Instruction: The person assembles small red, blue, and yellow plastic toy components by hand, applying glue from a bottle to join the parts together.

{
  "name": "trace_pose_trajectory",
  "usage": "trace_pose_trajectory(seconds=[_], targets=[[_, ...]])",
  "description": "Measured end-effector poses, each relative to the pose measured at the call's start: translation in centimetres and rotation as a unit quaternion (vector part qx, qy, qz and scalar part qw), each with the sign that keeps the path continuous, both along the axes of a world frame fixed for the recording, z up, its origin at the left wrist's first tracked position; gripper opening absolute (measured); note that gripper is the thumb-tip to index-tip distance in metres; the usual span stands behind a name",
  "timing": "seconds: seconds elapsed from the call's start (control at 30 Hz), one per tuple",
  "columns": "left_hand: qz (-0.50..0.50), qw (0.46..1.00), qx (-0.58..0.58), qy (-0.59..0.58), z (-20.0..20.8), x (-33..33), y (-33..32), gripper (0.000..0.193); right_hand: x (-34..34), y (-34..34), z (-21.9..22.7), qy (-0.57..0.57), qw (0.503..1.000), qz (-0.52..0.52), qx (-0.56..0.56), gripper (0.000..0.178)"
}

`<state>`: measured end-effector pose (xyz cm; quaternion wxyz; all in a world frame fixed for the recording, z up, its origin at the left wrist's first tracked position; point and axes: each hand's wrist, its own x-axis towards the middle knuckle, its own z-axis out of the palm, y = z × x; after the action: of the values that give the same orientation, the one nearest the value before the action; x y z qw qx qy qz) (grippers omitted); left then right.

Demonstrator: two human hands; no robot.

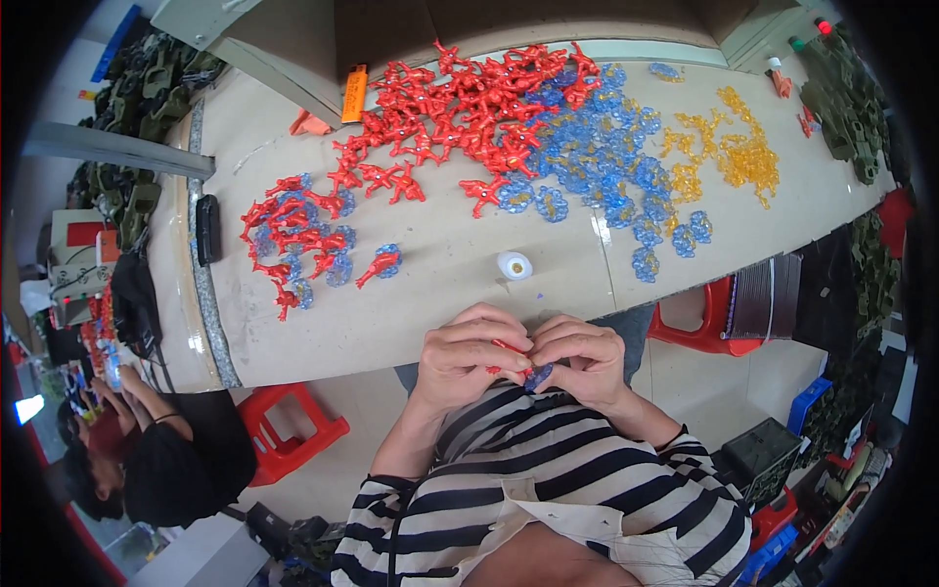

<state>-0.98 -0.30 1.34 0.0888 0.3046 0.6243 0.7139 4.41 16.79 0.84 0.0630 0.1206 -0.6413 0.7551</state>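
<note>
Close to my body, just off the table's near edge, my two hands meet fingertip to fingertip. My left hand [469, 357] is closed on a small red plastic figure [496, 370], mostly covered by the fingers. Pinched in my right hand [584, 357] is a clear blue plastic piece [537, 377], pressed against the red figure. On the table beyond stands a small white round pot [514, 265]. To its left lies a red figure joined to a blue piece [380, 264], beside a cluster of similar joined pieces [293, 238].
A big heap of red figures [469, 108] covers the table's far middle. Right of it spread loose blue pieces [611, 147] and yellow pieces [748, 161]. An orange box cutter [354, 93] leans by the shelf post. Red stools [289, 430] stand below; another person [186, 450] sits at left.
</note>
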Motion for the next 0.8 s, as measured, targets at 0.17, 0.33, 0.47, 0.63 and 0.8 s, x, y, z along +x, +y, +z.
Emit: trace_pose_trajectory(seconds=[0.17, 0.33, 0.47, 0.63, 0.8], targets=[[0.062, 0.991, -0.109, 0.046, 0.9, -0.7, -1.5, 0.019, -0.7, 0.0, 0.7, -0.026, 0.997, -0.003, 0.072, 0.034], [0.278, 0.843, -0.392, 0.242, 2.0, -2.8, -2.7, 0.032, -1.5, 1.2, 0.3, -0.052, 0.977, -0.14, 0.151, 0.039], [0.235, 0.802, -0.493, 0.242, 3.6, -4.2, -1.5, 0.042, -3.9, 0.3, 1.6, -0.058, 0.955, -0.174, 0.233, 0.042], [0.232, 0.783, -0.494, 0.299, 3.8, -7.0, 2.2, 0.04, -5.5, -0.5, 0.1, 0.018, 0.928, -0.173, 0.33, 0.04], [0.238, 0.759, -0.519, 0.313, 2.4, -8.5, 4.4, 0.035, -4.7, 0.1, -0.4, 0.036, 0.947, -0.157, 0.279, 0.037]])
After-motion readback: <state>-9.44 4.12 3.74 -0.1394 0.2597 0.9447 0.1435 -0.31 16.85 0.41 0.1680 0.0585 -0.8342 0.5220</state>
